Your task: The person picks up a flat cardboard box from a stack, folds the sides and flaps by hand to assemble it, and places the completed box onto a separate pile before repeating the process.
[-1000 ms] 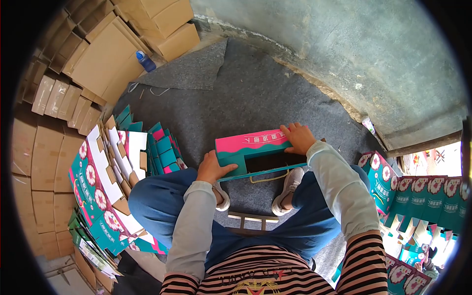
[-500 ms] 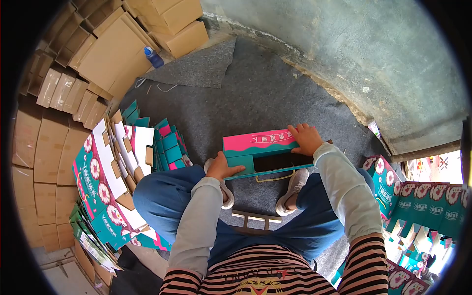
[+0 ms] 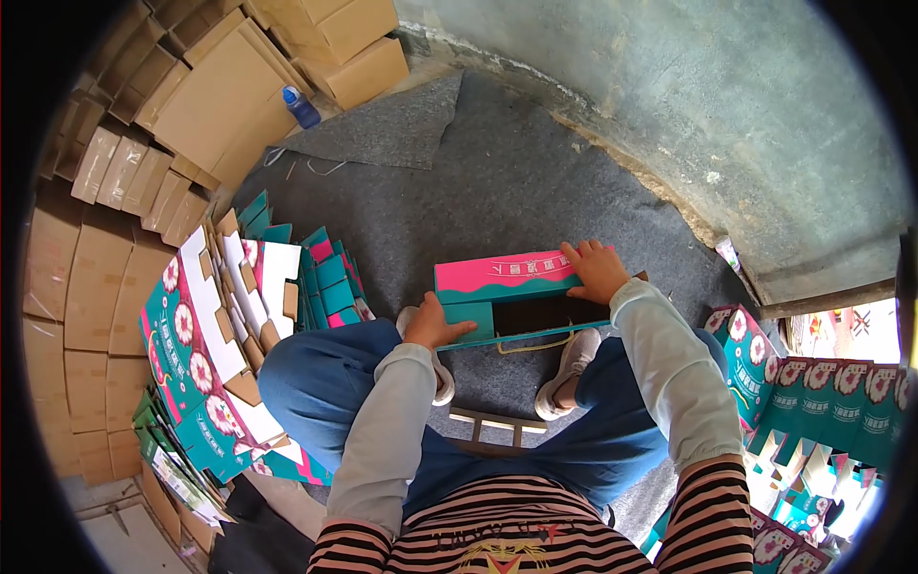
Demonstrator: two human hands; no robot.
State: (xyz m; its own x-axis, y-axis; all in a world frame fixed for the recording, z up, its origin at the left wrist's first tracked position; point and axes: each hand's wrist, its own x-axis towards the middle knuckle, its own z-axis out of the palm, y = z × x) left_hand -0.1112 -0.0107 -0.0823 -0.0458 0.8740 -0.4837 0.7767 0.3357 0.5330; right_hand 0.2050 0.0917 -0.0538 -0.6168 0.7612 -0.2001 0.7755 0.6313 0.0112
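Note:
A pink and teal cardboard gift box point(image 3: 516, 274) with white lettering is held between my knees, over the floor. Its near side is partly open, showing a dark inside; a teal end flap point(image 3: 469, 321) covers the left part. My left hand point(image 3: 435, 325) grips the left end, thumb lying on that flap. At the right, my right hand point(image 3: 598, 275) clasps the box wall, its fingers over the pink panel and the thumb by the opening. A pale cord handle point(image 3: 535, 342) hangs along the near edge.
Flattened printed cartons point(image 3: 196, 354) are stacked at my left, beside folded teal ones point(image 3: 335, 282). Brown boxes point(image 3: 96, 335) line the left side, with a blue bottle point(image 3: 301, 107) near them. Assembled teal boxes point(image 3: 832, 397) stand at right. A concrete wall point(image 3: 669, 105) rises ahead.
Almost nothing differs. Both hands keep their hold on the box, and the view has shifted very slightly.

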